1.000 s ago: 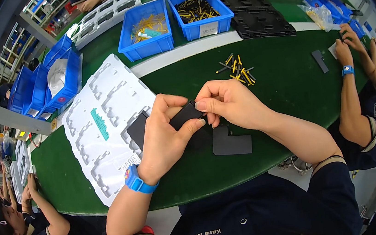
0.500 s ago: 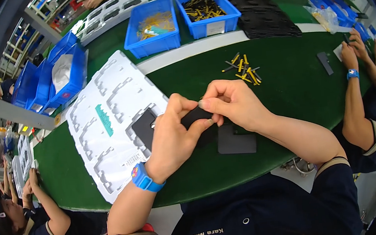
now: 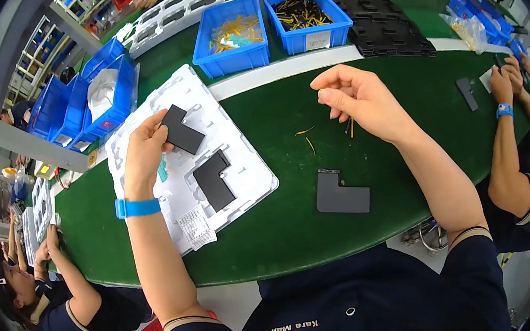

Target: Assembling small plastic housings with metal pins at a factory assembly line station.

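My left hand (image 3: 148, 146) pinches a black L-shaped battery (image 3: 181, 130) above the white moulded tray (image 3: 251, 186). Just below it, a second L-shaped battery (image 3: 218, 180) lies in the tray. My right hand (image 3: 359, 99) hovers over the green table with loosely curled fingers, and I see nothing held in it. Beneath that hand, yellow-and-black strips (image 3: 351, 128) show in part; the hand hides the others. Left of them lie a few loose thin strips (image 3: 309, 142). Nearer to me, a dark grey L-shaped battery (image 3: 343, 194) rests on the table, a small circuit strip along its top edge.
Two blue bins (image 3: 236, 59) (image 3: 318, 38) of strips stand at the back, beside a stack of black trays (image 3: 386, 24). More blue bins (image 3: 106, 118) are at the left. Co-workers' hands (image 3: 504, 76) (image 3: 45, 246) work at both sides. A printed paper label (image 3: 197, 229) lies on the white tray's near edge.
My hands have parted. The left has carried the battery left over the tray; the right has moved up to the strips. Loose thin strips now lie left of the pile.
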Demonstrator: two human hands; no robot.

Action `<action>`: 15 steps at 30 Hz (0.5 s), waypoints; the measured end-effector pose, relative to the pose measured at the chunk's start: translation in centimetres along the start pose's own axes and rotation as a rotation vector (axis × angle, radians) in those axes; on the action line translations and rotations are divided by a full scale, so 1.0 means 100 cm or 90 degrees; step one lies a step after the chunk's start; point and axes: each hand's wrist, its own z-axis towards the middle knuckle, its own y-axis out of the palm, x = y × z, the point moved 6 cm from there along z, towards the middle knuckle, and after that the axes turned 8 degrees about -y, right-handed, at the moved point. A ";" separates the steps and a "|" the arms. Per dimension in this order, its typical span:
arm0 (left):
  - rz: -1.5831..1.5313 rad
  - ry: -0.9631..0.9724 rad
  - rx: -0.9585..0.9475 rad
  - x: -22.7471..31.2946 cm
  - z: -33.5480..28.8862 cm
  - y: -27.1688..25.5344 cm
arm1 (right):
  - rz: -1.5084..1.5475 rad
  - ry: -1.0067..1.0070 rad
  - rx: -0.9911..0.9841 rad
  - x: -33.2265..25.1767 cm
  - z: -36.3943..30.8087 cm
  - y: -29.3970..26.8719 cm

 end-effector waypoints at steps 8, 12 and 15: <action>0.135 0.011 0.076 -0.002 0.012 0.003 | -0.277 -0.074 -0.051 0.008 0.000 -0.006; 0.176 0.041 0.081 -0.001 0.016 0.005 | -0.500 -0.115 -0.076 0.003 -0.007 -0.016; 0.193 0.065 0.089 -0.003 0.014 0.014 | -0.551 -0.083 -0.092 0.005 -0.010 -0.024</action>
